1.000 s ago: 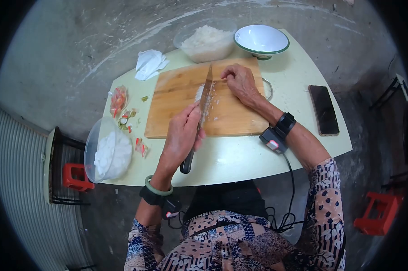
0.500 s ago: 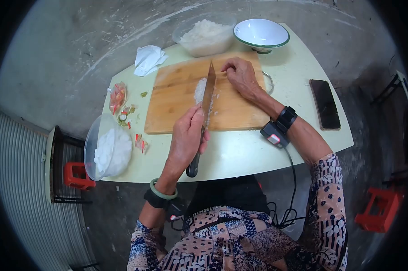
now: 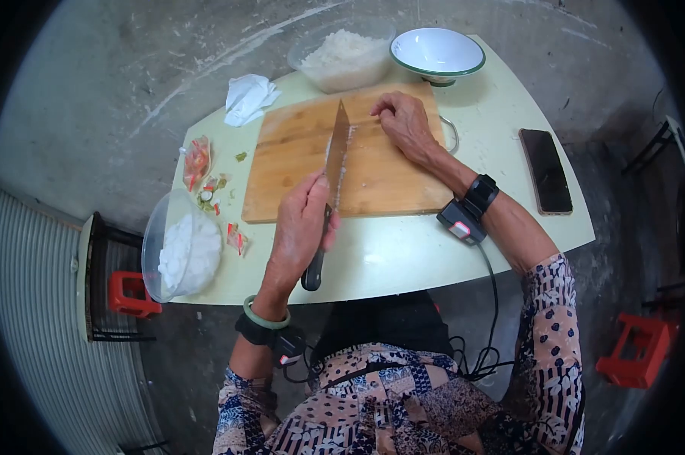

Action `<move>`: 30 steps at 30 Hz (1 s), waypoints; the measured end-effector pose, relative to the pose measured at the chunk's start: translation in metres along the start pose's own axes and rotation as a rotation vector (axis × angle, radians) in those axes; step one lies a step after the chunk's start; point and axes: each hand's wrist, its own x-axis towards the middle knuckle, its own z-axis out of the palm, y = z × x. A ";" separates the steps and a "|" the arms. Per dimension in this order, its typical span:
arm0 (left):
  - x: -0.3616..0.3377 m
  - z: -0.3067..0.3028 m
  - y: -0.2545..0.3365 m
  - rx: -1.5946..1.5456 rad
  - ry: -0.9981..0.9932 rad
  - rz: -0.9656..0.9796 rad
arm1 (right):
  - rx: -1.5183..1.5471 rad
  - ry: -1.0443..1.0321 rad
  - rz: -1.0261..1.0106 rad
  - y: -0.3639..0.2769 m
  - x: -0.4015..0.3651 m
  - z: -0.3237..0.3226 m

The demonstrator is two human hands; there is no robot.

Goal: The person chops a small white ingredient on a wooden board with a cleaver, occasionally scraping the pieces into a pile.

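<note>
My left hand (image 3: pixel 300 216) is wrapped round the black handle of a kitchen knife (image 3: pixel 338 140), its long blade pointing away from me over the wooden cutting board (image 3: pixel 282 163). Finely chopped white bits (image 3: pixel 350 139) lie along the blade's right side; the blade hides most of the small white heap. On the right part of the board rests my right hand (image 3: pixel 405 125), fingers loosely curled together, with nothing visible in them. A gap of bare board separates it from the knife.
Behind the board stand a clear tub (image 3: pixel 346 61) of white shreds and a green-rimmed white bowl (image 3: pixel 438 57). A crumpled tissue (image 3: pixel 250 98), wrapper scraps (image 3: pixel 197 163) and a clear bowl (image 3: pixel 187 254) with white contents sit left. A phone (image 3: pixel 545 171) lies right; a cable (image 3: pixel 494 296) hangs below my right wrist.
My left hand and the knife have shifted a little to the left, and the blade now covers the white heap that showed on its left. The right hand has stayed in place.
</note>
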 end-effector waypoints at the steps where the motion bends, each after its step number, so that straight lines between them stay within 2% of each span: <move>1: -0.002 -0.001 0.002 -0.014 0.003 -0.009 | -0.002 -0.004 0.001 -0.001 0.000 -0.001; 4: -0.012 0.000 0.015 0.001 -0.016 0.025 | 0.013 -0.003 0.017 -0.001 0.000 0.001; 7: -0.006 0.005 0.003 -0.072 -0.017 0.038 | -0.011 -0.013 0.000 -0.002 0.000 0.000; 20: 0.001 -0.008 0.008 -0.024 -0.003 -0.001 | -0.037 0.002 -0.016 0.002 -0.004 0.001; 22: -0.003 -0.008 0.015 -0.041 0.028 0.069 | -0.011 -0.032 -0.002 0.000 -0.002 -0.001; 24: 0.000 -0.007 0.008 -0.074 0.034 0.064 | -0.015 -0.037 -0.005 -0.003 -0.002 0.000; 26: 0.007 -0.008 -0.005 0.021 -0.029 0.050 | -0.019 -0.033 -0.007 -0.004 -0.001 0.000; 28: 0.000 -0.006 0.007 -0.025 -0.012 -0.026 | -0.018 -0.058 0.051 -0.004 -0.003 -0.002; 30: -0.005 -0.004 0.012 -0.086 0.029 0.042 | -0.019 -0.041 0.020 -0.003 -0.004 -0.003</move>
